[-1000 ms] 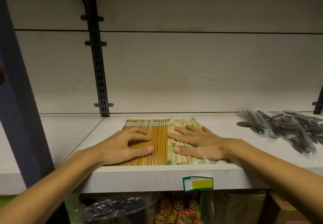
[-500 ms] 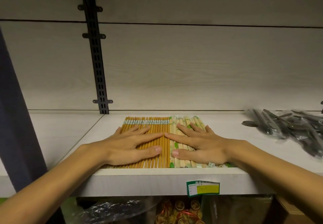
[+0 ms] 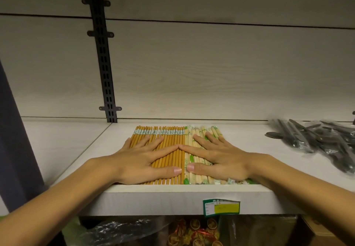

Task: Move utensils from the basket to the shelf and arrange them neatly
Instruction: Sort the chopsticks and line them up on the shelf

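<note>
Fingers first: our left hand (image 3: pixel 142 161) lies flat with straight, spread fingers on the orange-brown chopsticks (image 3: pixel 169 140), and our right hand (image 3: pixel 217 159) lies just as flat, fingers fanned, on the pale wrapped chopsticks (image 3: pixel 199 169); neither curls round anything, both only press down. Index tips meet at the centre of the frame, right over the seam between the two bundles, and the thumbs point at each other lower down, just apart. Here is what matters: every stick runs from the bottom of the frame toward the top, front edge to back, so its long axis crosses our fingers. Any squaring push, we judge, has to go sideways toward that seam or straight back, and each hand is already nearest its own bundle. Outward now: the sticks sit mid-frame on the white shelf (image 3: pixel 76 149), near ends close to its front edge. At the right edge lies a loose heap of dark bagged cutlery (image 3: pixel 317 140), well apart.
</note>
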Demonstrator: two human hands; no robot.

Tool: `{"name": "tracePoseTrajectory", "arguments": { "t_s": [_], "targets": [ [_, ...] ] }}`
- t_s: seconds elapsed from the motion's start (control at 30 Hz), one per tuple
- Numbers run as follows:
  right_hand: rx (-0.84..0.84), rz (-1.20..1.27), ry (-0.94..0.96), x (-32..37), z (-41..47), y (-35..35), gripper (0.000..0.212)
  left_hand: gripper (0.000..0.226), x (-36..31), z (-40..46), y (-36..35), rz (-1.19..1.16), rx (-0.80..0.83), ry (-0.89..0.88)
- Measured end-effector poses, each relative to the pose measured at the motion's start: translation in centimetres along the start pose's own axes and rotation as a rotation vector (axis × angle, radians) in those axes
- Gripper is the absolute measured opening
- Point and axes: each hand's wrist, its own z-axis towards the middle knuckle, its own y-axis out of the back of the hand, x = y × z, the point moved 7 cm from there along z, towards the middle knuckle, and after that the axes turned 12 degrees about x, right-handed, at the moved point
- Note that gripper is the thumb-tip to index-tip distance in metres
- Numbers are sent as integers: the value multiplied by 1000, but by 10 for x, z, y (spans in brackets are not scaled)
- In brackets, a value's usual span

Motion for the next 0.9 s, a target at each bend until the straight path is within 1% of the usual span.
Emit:
{"name": "tracePoseTrajectory", "arguments": {
  "t_s": [0.27,0.67,0.9],
  "targets": [
    [19,3,-6,3,2,0,64,82,2,0,0,-4,-5,-4],
    [31,5,9,23,25,8,73,75,29,-13,0,-18,-2,52],
    [35,19,10,27,21,3,74,83,29,-15,-2,-22,6,42]
  ]
}}
